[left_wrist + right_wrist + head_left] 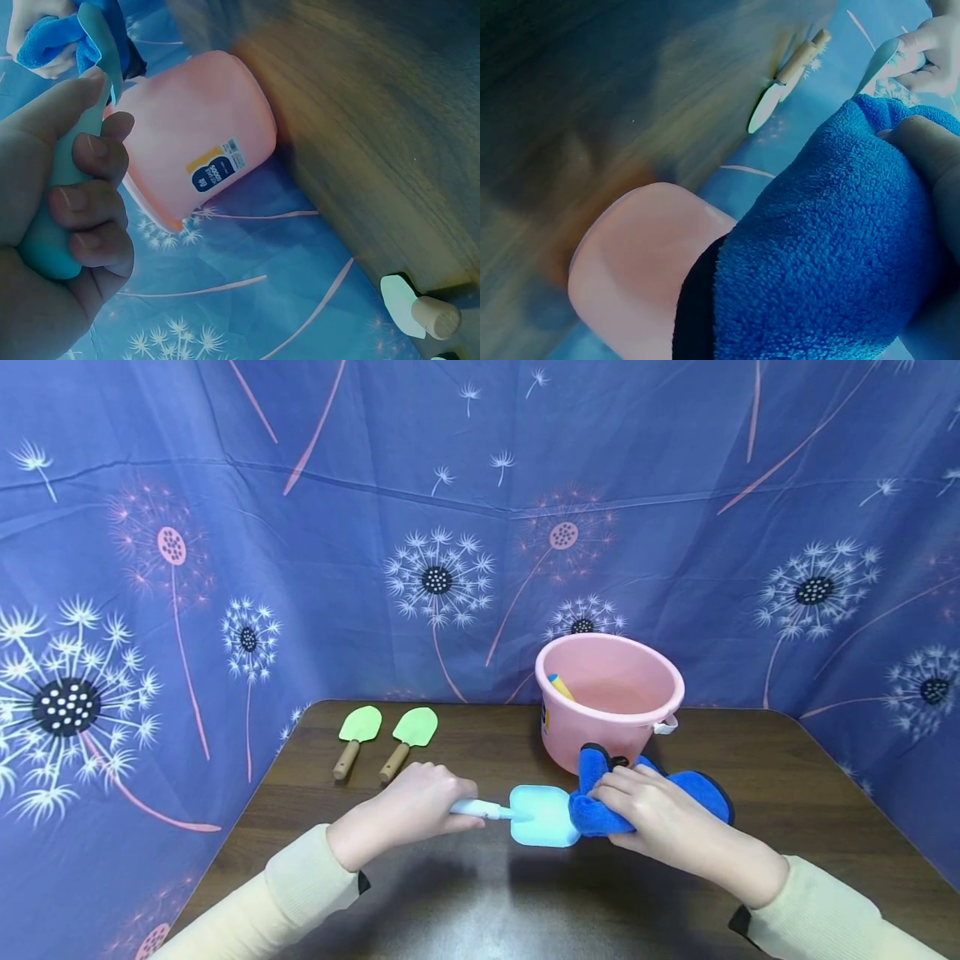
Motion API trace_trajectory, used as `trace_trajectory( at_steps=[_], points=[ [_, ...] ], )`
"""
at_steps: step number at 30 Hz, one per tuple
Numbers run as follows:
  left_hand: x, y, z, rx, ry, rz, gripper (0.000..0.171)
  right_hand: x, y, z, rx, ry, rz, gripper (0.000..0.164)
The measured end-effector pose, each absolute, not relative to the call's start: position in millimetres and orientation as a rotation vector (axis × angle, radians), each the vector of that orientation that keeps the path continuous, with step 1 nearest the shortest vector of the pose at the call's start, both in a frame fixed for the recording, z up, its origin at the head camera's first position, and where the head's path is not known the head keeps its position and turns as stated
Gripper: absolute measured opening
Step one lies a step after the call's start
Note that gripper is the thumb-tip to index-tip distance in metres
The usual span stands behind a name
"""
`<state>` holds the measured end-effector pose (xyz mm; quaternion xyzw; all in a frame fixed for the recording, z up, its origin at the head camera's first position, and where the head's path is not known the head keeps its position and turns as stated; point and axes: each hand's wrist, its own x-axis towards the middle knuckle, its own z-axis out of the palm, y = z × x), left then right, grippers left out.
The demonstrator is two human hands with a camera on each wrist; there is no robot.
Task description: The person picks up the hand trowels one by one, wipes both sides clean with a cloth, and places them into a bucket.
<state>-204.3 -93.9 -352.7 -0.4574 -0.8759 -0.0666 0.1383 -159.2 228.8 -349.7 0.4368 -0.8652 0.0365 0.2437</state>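
In the head view my left hand (416,806) grips the handle of a light blue shovel (543,816), its flat blade pointing right. Fingers wrap round that handle in the left wrist view. My right hand (652,810) holds a bunched blue cloth (701,793) with a dark edge, and a fold of it meets the blade's right end. Fluffy cloth (832,232) fills much of the right wrist view. Both hands are above the front half of the table. Part of the cloth is hidden under the right hand.
A pink bucket (562,735) stands behind the cloth, with a yellow and blue item (560,687) inside against its wall. Two green shovels (360,724) with wooden handles lie at the table's back left. A dandelion-print curtain (337,568) hangs round the brown table (465,752).
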Motion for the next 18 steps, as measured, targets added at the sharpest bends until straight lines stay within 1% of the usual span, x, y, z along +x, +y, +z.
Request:
trace_trajectory(
  at_steps=[9, 18],
  points=[
    [-205.4, -101.7, -352.6, -1.313, -2.539, -0.233, 0.032, -156.4, 236.8, -355.3, 1.174, -2.389, 0.066, 0.053],
    [-208.4, -115.5, -346.9, -1.201, -2.537, -0.24, 0.026, -155.2, 244.1, -357.6, 1.163, -2.372, 0.083, 0.049]
  ],
)
